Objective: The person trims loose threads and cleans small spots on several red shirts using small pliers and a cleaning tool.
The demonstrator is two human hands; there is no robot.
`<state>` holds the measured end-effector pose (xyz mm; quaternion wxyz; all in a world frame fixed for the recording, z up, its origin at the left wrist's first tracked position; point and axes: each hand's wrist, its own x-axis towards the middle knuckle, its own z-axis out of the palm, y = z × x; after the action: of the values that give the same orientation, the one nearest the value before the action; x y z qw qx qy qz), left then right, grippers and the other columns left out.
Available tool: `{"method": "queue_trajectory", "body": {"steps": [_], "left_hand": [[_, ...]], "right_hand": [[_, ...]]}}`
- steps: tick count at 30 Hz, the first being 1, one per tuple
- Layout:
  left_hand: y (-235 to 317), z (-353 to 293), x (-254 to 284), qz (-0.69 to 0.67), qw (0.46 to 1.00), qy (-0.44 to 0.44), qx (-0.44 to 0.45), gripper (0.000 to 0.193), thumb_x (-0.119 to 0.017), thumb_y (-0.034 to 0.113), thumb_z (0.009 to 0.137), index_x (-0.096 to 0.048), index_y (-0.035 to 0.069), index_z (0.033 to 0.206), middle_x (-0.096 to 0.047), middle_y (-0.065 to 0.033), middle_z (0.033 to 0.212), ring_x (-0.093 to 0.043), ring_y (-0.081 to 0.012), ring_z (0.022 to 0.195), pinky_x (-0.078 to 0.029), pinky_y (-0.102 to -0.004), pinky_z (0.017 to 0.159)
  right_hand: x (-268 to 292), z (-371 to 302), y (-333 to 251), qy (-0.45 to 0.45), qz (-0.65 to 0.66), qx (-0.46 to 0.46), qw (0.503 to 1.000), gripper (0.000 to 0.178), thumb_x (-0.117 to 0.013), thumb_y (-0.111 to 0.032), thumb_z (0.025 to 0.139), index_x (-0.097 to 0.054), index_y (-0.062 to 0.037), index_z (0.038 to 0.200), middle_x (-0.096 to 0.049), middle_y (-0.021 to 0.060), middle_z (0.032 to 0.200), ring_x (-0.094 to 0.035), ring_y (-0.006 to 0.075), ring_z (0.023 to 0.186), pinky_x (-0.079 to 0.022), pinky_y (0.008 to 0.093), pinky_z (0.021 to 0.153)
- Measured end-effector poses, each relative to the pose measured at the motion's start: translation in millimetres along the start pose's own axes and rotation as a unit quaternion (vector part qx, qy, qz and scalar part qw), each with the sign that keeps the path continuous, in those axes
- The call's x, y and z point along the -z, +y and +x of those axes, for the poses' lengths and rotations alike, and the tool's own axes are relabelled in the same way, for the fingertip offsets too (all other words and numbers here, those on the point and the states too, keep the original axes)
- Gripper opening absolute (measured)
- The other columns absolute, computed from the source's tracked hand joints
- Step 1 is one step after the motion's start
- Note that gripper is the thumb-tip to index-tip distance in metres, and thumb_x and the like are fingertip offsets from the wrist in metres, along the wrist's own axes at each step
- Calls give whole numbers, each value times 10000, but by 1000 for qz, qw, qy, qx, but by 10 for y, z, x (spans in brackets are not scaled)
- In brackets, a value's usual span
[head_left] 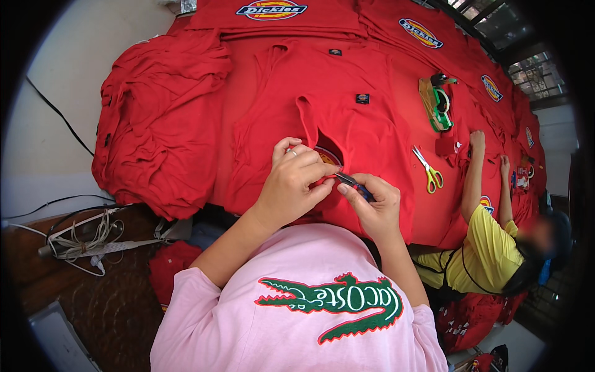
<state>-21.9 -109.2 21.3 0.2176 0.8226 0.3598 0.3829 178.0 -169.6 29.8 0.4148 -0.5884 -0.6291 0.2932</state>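
A red sleeveless shirt (378, 133) lies in front of me with a small dark neck label and part of a printed emblem showing through its opening. My left hand (292, 180) pinches an edge of its fabric, and a ring is on one finger. In my right hand (378, 201) is a pair of small thread snips (356, 184) with dark blue handles. Its blades point left and meet the cloth at my left fingertips. Whether the blades are closed on a thread is too small to tell.
A crumpled heap of red garments (161, 118) is at the left. Yellow-handled scissors (432, 177) and a green tape dispenser (439, 111) lie to the right. Beyond them sits a co-worker in a yellow shirt (486, 248), hands on the table. Coiled cables (83, 242) hang at lower left.
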Motion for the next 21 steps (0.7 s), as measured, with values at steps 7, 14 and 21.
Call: {"method": "queue_trajectory", "body": {"steps": [7,14,21], "left_hand": [[-21,66,73,-19,999,-40,5,172,-791,103,767,-768,114,938,-598,-9,767,-606,-170,812,-348,-436,1085],[8,129,93,-49,995,-81,19,163,-780,93,759,-765,107,921,-590,-8,761,-606,-158,811,-339,-434,1105],[-35,126,78,-103,990,-91,36,162,-787,89,762,-768,96,924,-593,-11,768,-599,-154,803,-340,-424,1112]], "right_hand": [[159,50,47,-15,1,-2,1000,149,-830,-135,849,-751,-19,900,-643,67,683,-577,159,600,-446,310,576],[246,140,-29,-64,-16,34,997,161,-847,-130,824,-761,-22,908,-677,75,705,-588,160,592,-448,308,564],[263,164,55,-89,8,35,995,157,-851,-132,813,-768,-24,890,-703,81,725,-606,173,597,-453,306,562]]}}
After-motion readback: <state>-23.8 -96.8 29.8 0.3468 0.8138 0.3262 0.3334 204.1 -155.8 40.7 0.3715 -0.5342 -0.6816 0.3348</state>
